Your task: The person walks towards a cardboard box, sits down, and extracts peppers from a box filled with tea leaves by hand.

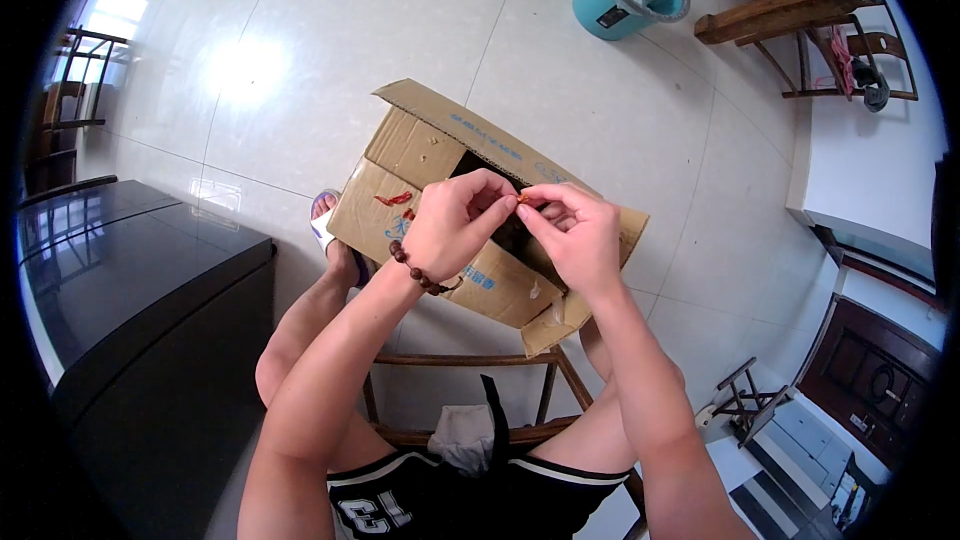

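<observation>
Both of my hands meet above an open cardboard box. My left hand, with a beaded bracelet on its wrist, pinches a small orange-red item between thumb and forefinger. From the other side, my right hand pinches the same item, which is too small to make out. Red scraps lie on the box's left flap. The inside of the box is dark and partly hidden under my hands.
A teal bin with a liner and waste stands on the tiled floor beyond the box. At the left is a dark glossy cabinet. Wooden furniture stands at the upper right. A wooden frame is between my legs.
</observation>
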